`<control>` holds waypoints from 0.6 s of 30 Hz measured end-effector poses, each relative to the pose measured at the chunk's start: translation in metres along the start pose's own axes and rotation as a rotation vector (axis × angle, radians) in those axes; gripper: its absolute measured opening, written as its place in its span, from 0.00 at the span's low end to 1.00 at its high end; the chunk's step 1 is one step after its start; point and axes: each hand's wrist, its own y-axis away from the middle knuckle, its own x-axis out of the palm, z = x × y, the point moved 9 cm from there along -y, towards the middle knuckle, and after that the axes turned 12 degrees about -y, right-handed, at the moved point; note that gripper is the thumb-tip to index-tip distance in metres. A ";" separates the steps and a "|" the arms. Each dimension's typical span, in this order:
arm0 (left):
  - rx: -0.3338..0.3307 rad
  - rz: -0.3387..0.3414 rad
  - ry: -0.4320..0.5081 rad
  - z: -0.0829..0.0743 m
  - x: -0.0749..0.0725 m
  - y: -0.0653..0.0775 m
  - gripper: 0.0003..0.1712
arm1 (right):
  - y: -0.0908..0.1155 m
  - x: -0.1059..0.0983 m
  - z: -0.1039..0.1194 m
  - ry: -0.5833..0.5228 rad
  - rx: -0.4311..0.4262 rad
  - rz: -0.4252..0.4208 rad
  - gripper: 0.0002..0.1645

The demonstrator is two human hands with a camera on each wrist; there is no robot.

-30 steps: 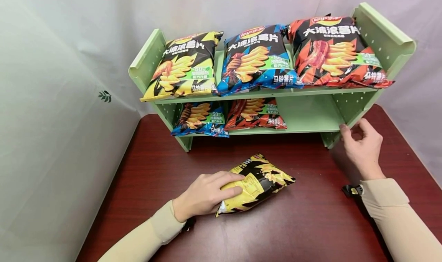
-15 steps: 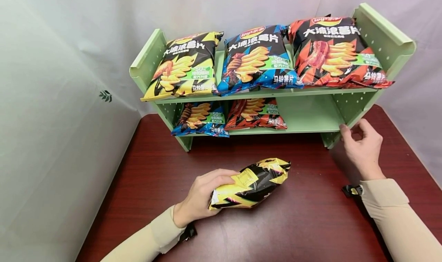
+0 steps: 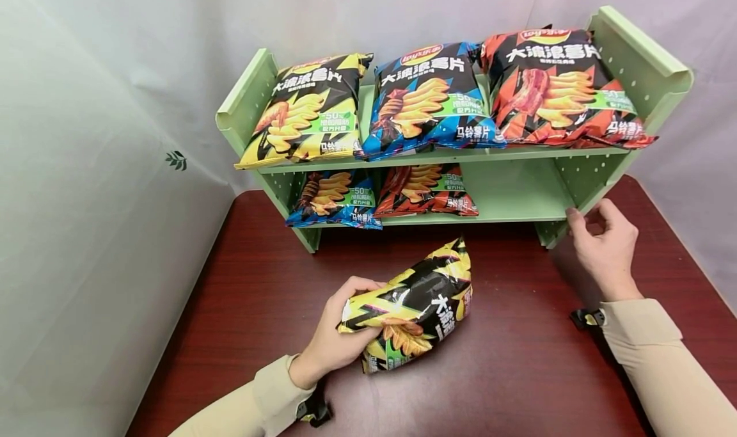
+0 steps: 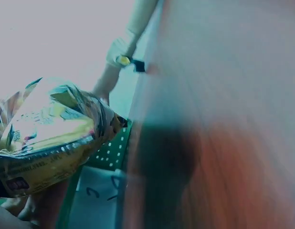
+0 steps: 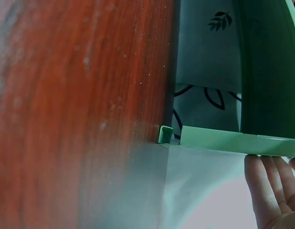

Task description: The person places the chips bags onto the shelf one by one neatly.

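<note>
My left hand (image 3: 340, 328) grips a yellow and black bag of potato chips (image 3: 423, 302) by its lower end, over the table in front of the shelf. The bag's front print faces partly up, and its far corner points toward the shelf. In the left wrist view the crinkled chip bag (image 4: 52, 129) fills the left side. At the right end of the green two-tier shelf (image 3: 512, 190), my right hand (image 3: 607, 248) holds the side panel's lower front edge with its thumb. The fingertips (image 5: 255, 164) touch the panel's outer face in the right wrist view.
On the top tier lie a yellow bag (image 3: 305, 114), a blue bag (image 3: 426, 101) and a red bag (image 3: 561, 91). A blue bag (image 3: 334, 197) and a red bag (image 3: 426, 190) sit at the lower tier's left. Pale curtains (image 3: 115, 136) surround the dark red table (image 3: 518, 360).
My left hand has turned the yellow chip bag over, from its back label to its front print, and its far end has risen. The right hand stays at the shelf.
</note>
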 end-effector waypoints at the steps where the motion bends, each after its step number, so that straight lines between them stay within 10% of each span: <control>1: -0.040 -0.003 0.022 0.002 0.001 0.000 0.27 | -0.001 -0.001 -0.005 0.003 0.002 -0.001 0.09; 18: -0.807 -0.082 0.667 0.062 0.051 0.027 0.23 | -0.002 -0.004 -0.021 -0.011 0.022 0.006 0.03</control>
